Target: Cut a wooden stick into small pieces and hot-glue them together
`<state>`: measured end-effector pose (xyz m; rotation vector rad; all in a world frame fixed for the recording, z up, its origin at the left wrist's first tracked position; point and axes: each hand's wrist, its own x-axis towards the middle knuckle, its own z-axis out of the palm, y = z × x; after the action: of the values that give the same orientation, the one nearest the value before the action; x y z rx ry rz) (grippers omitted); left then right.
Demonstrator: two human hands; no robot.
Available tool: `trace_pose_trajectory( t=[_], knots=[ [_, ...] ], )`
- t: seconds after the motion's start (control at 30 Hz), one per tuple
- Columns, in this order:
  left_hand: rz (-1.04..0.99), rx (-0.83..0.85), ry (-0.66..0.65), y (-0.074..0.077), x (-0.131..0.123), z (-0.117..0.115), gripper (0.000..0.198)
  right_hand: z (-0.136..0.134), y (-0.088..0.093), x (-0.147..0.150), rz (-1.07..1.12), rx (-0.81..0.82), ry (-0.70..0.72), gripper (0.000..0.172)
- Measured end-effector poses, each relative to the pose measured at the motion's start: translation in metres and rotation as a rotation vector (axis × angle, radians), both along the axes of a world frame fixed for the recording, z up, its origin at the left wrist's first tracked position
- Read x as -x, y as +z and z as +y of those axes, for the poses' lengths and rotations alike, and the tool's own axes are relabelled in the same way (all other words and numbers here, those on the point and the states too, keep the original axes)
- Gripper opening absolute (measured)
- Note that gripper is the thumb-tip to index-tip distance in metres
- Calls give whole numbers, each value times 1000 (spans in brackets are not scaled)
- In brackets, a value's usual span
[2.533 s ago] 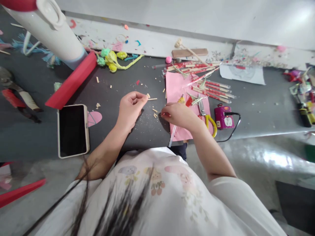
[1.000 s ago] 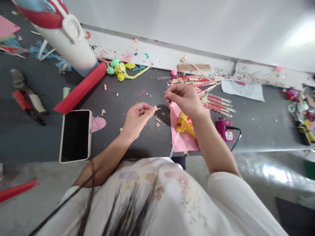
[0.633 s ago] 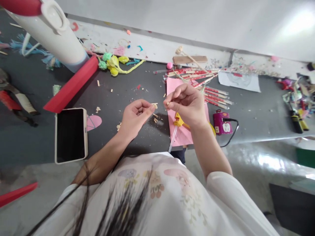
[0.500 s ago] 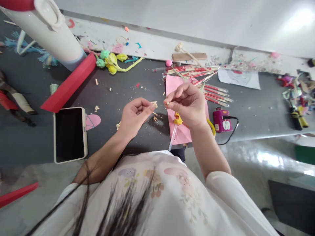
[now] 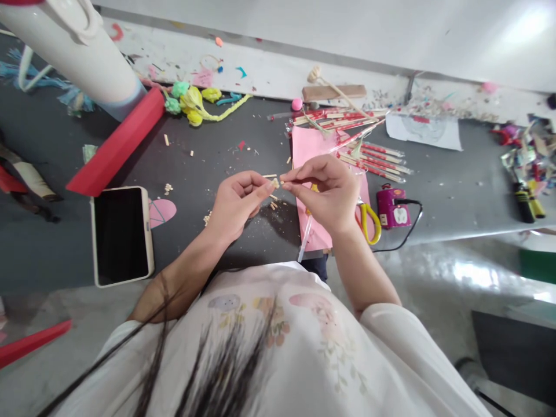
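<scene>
My left hand (image 5: 237, 202) pinches a small cluster of pale wooden bits (image 5: 275, 183) between thumb and index finger. Close on its right, my right hand (image 5: 328, 191) grips a tiny wooden piece (image 5: 282, 180) at its fingertips, near the cluster; whether the two touch is too small to tell. Short stick pieces (image 5: 273, 205) lie on the dark table just beyond and below the fingertips. Under my right hand is a pink sheet (image 5: 303, 150), with a glue gun's yellow tip partly hidden. Yellow-handled scissors (image 5: 370, 225) rest by my right wrist.
A phone (image 5: 121, 236), a red bar (image 5: 117, 145) and a white bottle (image 5: 82, 55) stand or lie at left. Wrapped red-and-white sticks (image 5: 373, 162) lie behind my right hand. A purple box (image 5: 393, 208) with a black cable sits at right; yellow yarn (image 5: 193, 104) is at the back.
My right hand has moved left, bringing its wooden piece up close to the cluster in my left hand. More of the scissors now shows. The view has shifted slightly.
</scene>
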<state>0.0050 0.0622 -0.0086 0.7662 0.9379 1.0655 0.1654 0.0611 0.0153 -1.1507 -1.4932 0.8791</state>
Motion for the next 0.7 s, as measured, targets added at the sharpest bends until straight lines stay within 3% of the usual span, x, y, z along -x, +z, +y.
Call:
trace_pose_trajectory(
  t=[0.27, 0.7],
  knots=[
    [14, 21, -18, 1, 0, -1, 30, -4, 0, 5, -18, 3, -40, 17],
    [-25, 26, -48, 3, 1, 0, 25, -7, -1, 4, -134, -148, -62, 11]
  ],
)
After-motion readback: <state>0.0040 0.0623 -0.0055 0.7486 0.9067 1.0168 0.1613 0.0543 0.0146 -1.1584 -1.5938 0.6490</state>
